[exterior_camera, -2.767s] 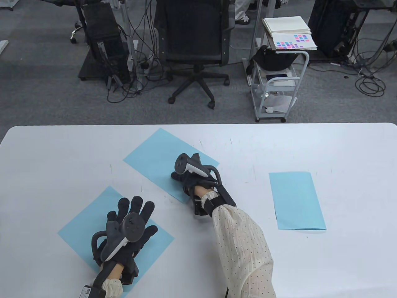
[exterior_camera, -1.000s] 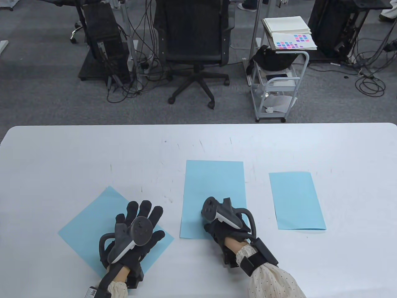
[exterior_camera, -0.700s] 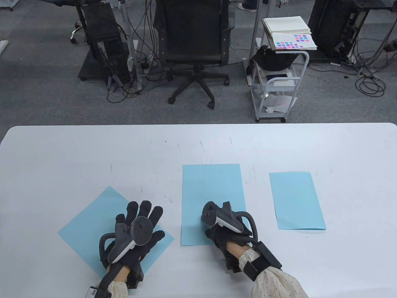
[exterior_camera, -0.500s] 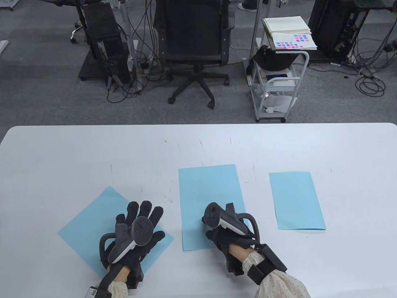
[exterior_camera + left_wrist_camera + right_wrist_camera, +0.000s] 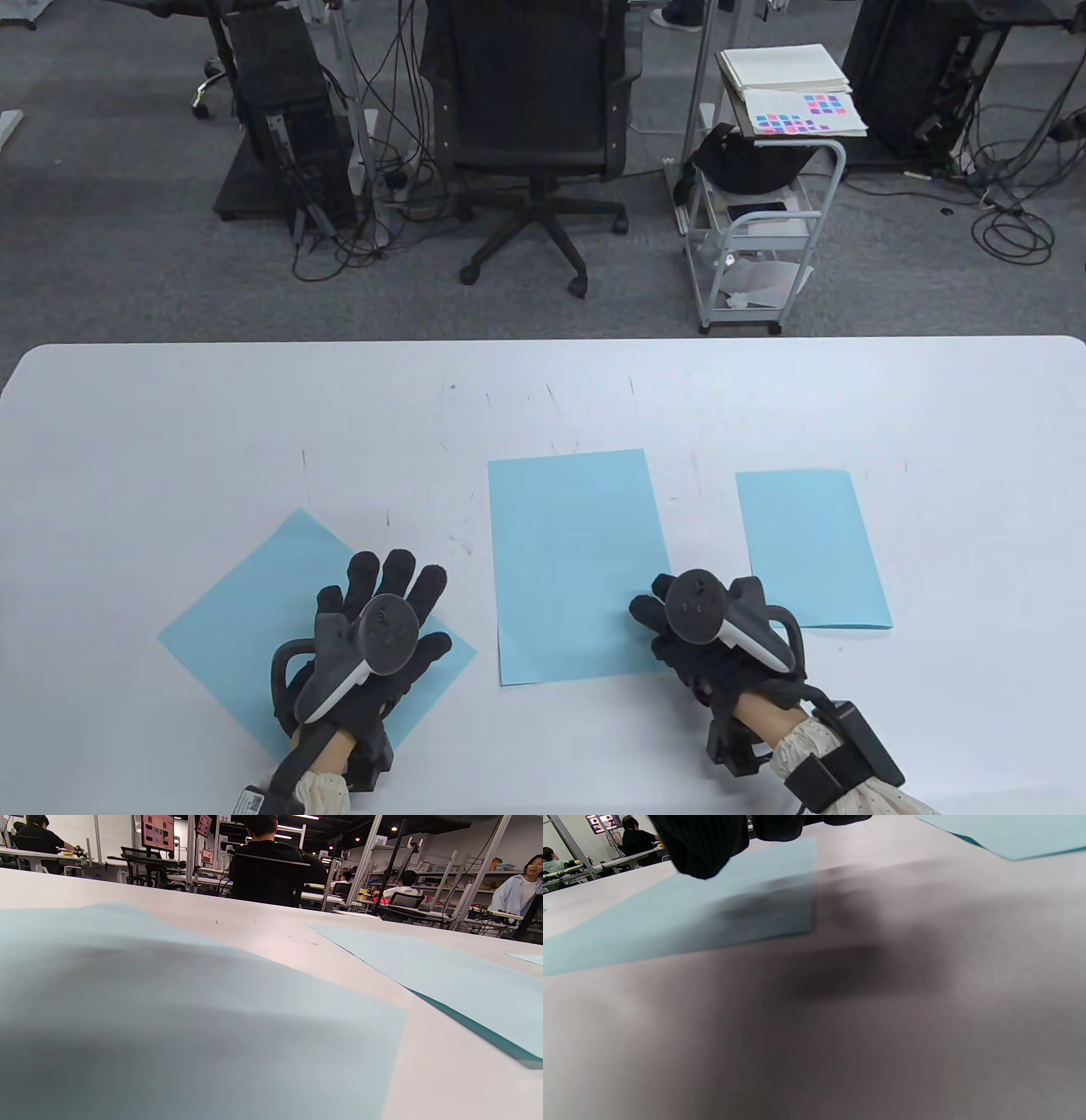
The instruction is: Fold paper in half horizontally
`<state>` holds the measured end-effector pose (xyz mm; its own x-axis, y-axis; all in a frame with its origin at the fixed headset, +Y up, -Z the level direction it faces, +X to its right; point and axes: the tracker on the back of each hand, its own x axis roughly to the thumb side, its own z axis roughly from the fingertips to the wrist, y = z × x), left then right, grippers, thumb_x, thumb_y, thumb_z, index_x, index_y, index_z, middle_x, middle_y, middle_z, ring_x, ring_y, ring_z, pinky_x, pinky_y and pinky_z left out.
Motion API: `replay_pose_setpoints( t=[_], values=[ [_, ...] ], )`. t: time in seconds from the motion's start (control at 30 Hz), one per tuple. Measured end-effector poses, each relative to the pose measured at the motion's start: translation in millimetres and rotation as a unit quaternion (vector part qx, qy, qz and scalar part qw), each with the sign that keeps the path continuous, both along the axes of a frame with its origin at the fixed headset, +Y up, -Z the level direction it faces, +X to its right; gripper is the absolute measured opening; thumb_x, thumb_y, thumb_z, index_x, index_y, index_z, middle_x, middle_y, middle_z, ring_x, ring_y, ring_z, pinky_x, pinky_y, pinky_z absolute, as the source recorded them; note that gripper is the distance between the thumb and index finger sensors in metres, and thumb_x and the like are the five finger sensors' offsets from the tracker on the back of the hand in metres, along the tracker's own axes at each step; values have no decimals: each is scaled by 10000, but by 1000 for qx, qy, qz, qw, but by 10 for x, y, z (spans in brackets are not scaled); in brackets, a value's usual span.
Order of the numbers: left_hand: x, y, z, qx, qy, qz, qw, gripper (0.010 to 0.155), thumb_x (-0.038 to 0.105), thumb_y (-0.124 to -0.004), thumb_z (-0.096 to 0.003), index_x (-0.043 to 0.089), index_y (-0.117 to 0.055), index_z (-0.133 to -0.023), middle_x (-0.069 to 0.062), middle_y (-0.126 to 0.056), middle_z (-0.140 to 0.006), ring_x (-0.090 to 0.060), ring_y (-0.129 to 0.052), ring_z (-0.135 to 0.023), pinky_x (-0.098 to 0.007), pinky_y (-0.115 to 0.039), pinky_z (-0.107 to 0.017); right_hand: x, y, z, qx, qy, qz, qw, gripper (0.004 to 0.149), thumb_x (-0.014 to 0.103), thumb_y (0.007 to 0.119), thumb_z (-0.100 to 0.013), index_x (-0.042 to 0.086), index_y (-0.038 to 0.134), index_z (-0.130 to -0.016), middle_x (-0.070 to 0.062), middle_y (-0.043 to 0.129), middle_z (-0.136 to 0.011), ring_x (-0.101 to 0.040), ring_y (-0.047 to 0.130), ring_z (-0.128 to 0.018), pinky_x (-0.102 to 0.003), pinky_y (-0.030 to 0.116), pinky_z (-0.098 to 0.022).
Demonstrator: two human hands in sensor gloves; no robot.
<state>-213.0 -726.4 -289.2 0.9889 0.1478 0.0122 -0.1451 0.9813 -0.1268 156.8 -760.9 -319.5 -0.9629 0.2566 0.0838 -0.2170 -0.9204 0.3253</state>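
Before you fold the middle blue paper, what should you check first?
1. Middle paper flat on the table: ok.
2. Its edges square to the table edge: ok, nearly straight.
3. Right hand at its near right corner: ok; grip cannot tell.
4. Left hand free to help: not ok, it rests spread on the left paper.
5. Right paper apart from the middle one: ok.

Left hand (image 5: 365, 645) flat on paper (image 5: 254, 628)
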Motion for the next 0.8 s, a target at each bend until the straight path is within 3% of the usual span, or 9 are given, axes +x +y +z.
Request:
replay_pose_setpoints(
  t=[0.2, 0.8],
  values=[
    [0, -2, 3, 2, -2, -3, 1000, 724, 661, -637, -352, 626, -332, -1008, 224, -244, -1204, -187, -188, -1168, -570, -321, -876, 31, -211, 8, -40, 16, 23, 999, 572, 380, 724, -482, 463, 510, -1005, 198, 335, -1159, -259, 185, -1095, -636, 157, -751],
    [42, -2, -4, 4, -19, 6, 1000, 727, 664, -635, -354, 628, -326, -1011, 224, -238, -1207, -189, -181, -1171, -573, -315, -878, 45, -222, -1, -61, 6, 15, 998, 561, 384, 697, -487, 487, 473, -991, 223, 298, -1148, -244, 157, -1093, -631, 144, -752]
  ],
)
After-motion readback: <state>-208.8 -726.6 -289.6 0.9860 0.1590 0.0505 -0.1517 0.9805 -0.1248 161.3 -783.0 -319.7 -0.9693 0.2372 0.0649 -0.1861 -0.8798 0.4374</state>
